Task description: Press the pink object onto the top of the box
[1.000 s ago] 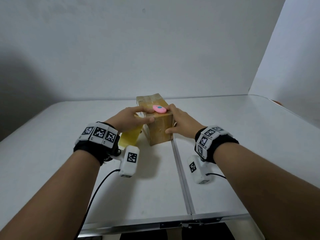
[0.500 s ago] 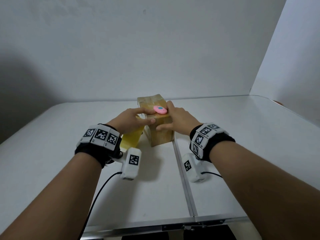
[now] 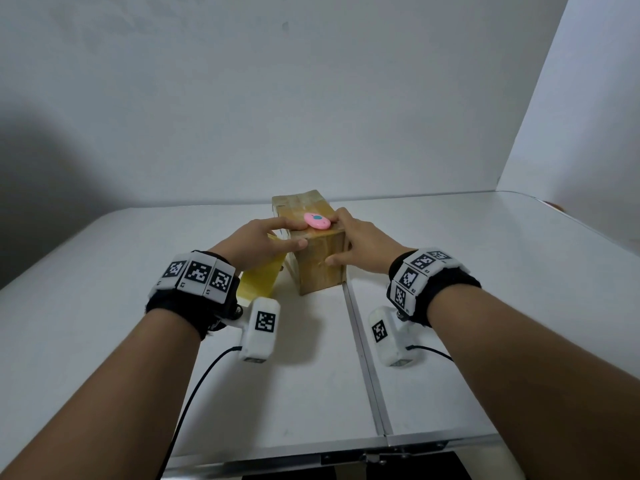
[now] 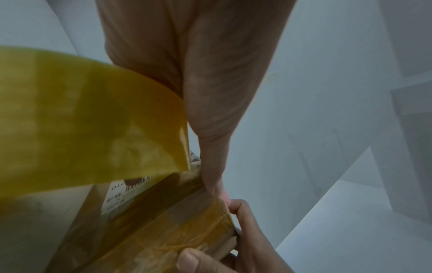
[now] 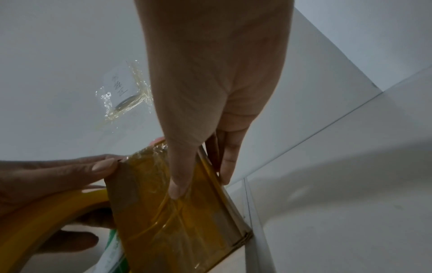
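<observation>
While both hands bear on the cardboard box [image 3: 320,258], neither one lifts it; it stands upright on the white table [image 3: 104,306], directly ahead of the wrists and between the two hands.

Left hand [image 3: 258,242]: index finger stretched out along the box's top edge, tip just short of the pink oval object [image 3: 316,220] lying on top. Thumb extended against the near face of the box, close to its upper left corner. The two digits bracket that corner, so the hand is lightly clamped on the box, not wrapped around it. Lower fingers hidden from the head view. A yellow tape roll [image 3: 259,280] sits under and just behind this palm, beside the box's left face; the left wrist view shows a broad yellow band [image 4: 81,120] of it close under the hand. Whether any finger holds the roll cannot be told.

Right hand [image 3: 367,242]: fingers laid along the right top edge, one fingertip touching the pink object's right side. Thumb pressed flat on the near face, lower down; the right wrist view shows its tip [image 5: 177,190] bearing on glossy tape covering the cardboard. Remaining fingers [image 5: 230,158] run straight down the box's right side. Hand pinches the box between thumb and fingers.

Table seam [image 3: 363,341] runs just right of the box base.
</observation>
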Action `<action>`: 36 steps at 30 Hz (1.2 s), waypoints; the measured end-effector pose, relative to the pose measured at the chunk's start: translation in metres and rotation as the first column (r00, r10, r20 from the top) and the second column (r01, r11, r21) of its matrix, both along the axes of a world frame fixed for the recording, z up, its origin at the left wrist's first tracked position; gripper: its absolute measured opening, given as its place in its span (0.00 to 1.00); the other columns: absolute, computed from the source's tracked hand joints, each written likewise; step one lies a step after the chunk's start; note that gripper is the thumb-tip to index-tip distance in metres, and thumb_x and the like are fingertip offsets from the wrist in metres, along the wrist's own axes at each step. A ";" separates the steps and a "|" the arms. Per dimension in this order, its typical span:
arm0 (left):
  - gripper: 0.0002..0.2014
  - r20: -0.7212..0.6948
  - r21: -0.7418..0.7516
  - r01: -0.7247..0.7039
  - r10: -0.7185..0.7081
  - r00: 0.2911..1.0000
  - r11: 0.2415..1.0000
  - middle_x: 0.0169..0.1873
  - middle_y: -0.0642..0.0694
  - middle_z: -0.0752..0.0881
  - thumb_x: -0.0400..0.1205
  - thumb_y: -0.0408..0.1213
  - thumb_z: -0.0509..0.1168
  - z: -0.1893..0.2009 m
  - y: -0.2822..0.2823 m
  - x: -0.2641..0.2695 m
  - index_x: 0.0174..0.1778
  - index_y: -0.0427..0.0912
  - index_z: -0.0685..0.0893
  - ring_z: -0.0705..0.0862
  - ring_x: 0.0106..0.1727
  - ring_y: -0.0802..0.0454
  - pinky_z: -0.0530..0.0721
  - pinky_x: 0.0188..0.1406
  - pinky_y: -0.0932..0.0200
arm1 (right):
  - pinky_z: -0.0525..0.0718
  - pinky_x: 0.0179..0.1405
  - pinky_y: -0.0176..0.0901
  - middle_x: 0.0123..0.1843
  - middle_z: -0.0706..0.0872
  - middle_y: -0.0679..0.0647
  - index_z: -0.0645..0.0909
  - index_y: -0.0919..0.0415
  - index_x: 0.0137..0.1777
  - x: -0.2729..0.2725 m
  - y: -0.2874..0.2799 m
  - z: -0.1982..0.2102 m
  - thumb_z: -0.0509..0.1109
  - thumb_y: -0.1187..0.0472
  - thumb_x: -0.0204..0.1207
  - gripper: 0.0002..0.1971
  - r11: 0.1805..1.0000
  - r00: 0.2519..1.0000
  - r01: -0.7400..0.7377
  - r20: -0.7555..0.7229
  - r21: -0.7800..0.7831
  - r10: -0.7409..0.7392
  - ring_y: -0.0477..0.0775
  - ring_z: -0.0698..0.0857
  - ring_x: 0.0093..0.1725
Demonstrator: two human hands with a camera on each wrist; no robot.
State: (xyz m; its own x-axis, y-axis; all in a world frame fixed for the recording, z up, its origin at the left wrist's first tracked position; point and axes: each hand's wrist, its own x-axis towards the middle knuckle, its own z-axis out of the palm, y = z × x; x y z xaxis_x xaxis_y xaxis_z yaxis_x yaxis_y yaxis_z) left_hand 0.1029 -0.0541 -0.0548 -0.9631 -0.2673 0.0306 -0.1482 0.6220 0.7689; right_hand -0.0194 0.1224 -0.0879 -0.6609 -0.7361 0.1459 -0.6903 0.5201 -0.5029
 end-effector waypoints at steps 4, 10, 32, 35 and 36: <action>0.18 0.003 -0.008 0.002 -0.002 1.000 1.000 0.41 0.58 0.82 0.78 0.50 0.72 0.000 -0.002 0.000 0.65 0.59 0.85 0.83 0.38 0.62 0.74 0.33 0.70 | 0.76 0.46 0.44 0.63 0.81 0.62 0.64 0.59 0.72 0.002 -0.002 -0.002 0.78 0.61 0.69 0.35 0.999 1.000 0.008 -0.026 0.044 -0.007 0.58 0.80 0.51; 0.18 0.016 0.042 0.010 -0.011 1.000 0.999 0.43 0.55 0.83 0.78 0.50 0.72 -0.002 -0.003 0.002 0.65 0.61 0.84 0.86 0.40 0.57 0.78 0.34 0.68 | 0.75 0.47 0.40 0.64 0.80 0.57 0.60 0.53 0.78 0.004 0.003 0.002 0.78 0.54 0.68 0.41 1.000 0.998 0.012 0.067 0.011 -0.012 0.56 0.81 0.53; 0.21 0.042 0.133 0.125 -0.131 0.990 0.983 0.57 0.46 0.86 0.81 0.39 0.70 0.035 -0.019 0.051 0.66 0.67 0.81 0.86 0.55 0.46 0.83 0.55 0.51 | 0.85 0.58 0.64 0.57 0.87 0.64 0.63 0.55 0.76 0.019 -0.003 0.010 0.45 0.23 0.68 0.45 0.880 0.923 0.380 0.175 -0.284 -0.342 0.65 0.87 0.57; 0.23 0.074 0.244 0.244 -0.269 0.960 0.938 0.49 0.49 0.87 0.82 0.33 0.68 0.034 0.006 0.048 0.70 0.61 0.80 0.86 0.51 0.53 0.83 0.48 0.58 | 0.86 0.57 0.64 0.53 0.88 0.60 0.64 0.55 0.75 0.019 0.015 0.014 0.50 0.30 0.74 0.37 0.851 0.903 0.427 0.197 -0.305 -0.382 0.64 0.87 0.55; 0.24 0.072 0.282 0.265 -0.295 0.953 0.922 0.46 0.51 0.88 0.83 0.31 0.67 0.032 0.015 0.045 0.71 0.59 0.79 0.86 0.50 0.56 0.84 0.46 0.59 | 0.86 0.57 0.64 0.51 0.87 0.57 0.65 0.56 0.75 0.020 0.022 0.015 0.53 0.34 0.76 0.34 0.849 0.900 0.432 0.204 -0.304 -0.384 0.63 0.87 0.55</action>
